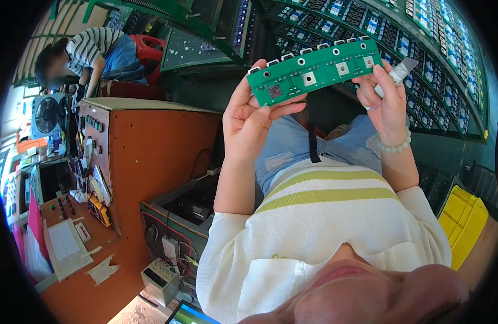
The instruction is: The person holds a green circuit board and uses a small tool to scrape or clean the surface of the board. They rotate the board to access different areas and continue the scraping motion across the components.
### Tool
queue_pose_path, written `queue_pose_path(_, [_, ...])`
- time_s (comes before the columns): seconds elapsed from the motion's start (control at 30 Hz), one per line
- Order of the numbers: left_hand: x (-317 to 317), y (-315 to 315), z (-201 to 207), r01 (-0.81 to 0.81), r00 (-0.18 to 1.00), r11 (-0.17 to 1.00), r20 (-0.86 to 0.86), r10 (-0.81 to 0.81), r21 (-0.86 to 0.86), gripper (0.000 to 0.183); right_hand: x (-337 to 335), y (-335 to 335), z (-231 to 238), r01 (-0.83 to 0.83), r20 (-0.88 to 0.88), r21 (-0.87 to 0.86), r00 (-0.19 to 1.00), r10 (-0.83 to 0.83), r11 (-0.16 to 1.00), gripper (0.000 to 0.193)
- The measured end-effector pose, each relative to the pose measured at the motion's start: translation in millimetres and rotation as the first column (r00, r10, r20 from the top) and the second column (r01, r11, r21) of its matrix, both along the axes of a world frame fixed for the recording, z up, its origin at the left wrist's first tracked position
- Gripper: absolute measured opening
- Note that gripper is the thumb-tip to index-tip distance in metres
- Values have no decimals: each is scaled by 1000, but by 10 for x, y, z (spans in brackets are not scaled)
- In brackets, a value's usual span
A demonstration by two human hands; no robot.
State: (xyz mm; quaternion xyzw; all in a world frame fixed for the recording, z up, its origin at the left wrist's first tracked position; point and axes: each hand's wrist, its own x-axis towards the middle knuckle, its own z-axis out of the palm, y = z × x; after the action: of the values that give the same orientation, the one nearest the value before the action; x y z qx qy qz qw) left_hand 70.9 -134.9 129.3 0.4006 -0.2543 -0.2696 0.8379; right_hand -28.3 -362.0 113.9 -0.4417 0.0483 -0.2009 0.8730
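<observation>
At left, a straight-edged brown bench (162, 135) is leaving arm room; the left hand (248, 123) is pinching a long, flat green circuit board (323, 72) over the lap (284, 148) — the right hand (388, 102) is gripping its right end and a wrapped blade (399, 74).

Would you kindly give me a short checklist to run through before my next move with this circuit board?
1. Left end of the long green rectangular circuit board held by the left hand: ok.
2. Board's right end steadied by the right hand: ok.
3. Grey-bladed knife with a white-wrapped handle, also in the right hand, pointing away from the board: ok.
4. Jewellery off: not ok; a pale green beaded bracelet circles the right wrist.
5. Board's far face undamaged: cannot tell; it is turned away.
</observation>
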Motion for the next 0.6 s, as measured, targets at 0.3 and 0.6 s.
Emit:
queue_pose_path(0.3, [-1,-3,-17,19,999,999,34,-18,-37,64,30,-14,-14,-6,-30,26,1000,6,1000,21])
queue_pose_path(0.6, [-43,6,-96,-27,991,1000,130,27,-8,60,29,-29,-100,-25,1,75,1000,25,997,18])
